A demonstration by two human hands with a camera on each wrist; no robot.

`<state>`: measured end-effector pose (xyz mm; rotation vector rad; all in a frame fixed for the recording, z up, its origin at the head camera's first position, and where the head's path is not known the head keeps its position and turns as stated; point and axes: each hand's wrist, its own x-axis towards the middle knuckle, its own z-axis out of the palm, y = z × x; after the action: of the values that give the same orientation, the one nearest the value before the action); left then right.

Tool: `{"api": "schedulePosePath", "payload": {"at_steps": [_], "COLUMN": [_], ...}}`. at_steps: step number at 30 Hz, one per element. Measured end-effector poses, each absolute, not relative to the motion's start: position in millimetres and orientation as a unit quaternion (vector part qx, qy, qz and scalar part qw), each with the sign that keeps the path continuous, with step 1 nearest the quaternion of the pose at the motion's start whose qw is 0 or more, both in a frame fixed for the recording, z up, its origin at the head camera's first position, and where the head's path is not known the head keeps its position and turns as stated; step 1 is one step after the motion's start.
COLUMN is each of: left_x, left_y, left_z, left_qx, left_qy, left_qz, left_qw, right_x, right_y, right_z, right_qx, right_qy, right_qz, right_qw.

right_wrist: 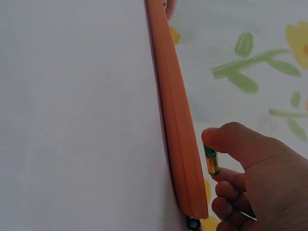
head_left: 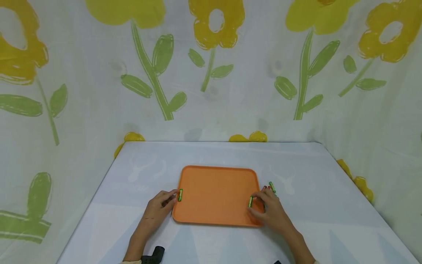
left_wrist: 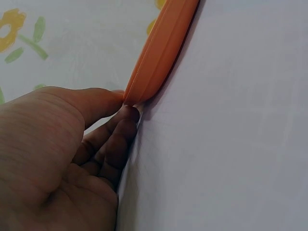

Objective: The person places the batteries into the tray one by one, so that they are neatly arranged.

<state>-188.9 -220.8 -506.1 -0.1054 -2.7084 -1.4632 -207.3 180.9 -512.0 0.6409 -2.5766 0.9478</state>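
Observation:
An orange tray (head_left: 214, 194) lies on the table. My left hand (head_left: 159, 207) is at its left edge, thumb and fingers pinching the rim, as the left wrist view shows. Just inside that rim a small green battery (head_left: 180, 195) rests near the fingertips. Over the tray's right side, my right hand (head_left: 271, 212) pinches another green battery (right_wrist: 211, 160) between thumb and forefinger, held roughly upright. The other fingers of that hand are curled below it in the right wrist view.
Beyond the right hand, a green battery (head_left: 272, 187) lies on the table to the right of the tray, with small red-tipped pieces (head_left: 265, 188) beside it, partly hidden by the hand. A flower-patterned curtain (head_left: 250, 99) hangs behind the white table (head_left: 138, 161).

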Motion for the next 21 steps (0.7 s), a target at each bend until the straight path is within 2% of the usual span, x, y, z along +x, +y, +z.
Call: {"api": "schedulePosePath", "payload": {"at_steps": [11,21], "left_x": [-187.3,-187.5], "left_y": [-220.4,-220.5], "left_z": [-506.7,-507.4], "left_qx": [-0.035,-0.045], "left_qy": [-0.875,-0.875], "left_qz": [-0.483,-0.479], "left_qw": [0.027,0.046], "right_x": [-212.7,-217.2], "right_y": [163.9,150.7], "right_z": [-508.7,-507.0], "right_qx": [0.236,0.232], "right_qy": [-0.892,-0.895], "right_qz": [0.35,0.353], "right_qw": [0.159,0.145]}}
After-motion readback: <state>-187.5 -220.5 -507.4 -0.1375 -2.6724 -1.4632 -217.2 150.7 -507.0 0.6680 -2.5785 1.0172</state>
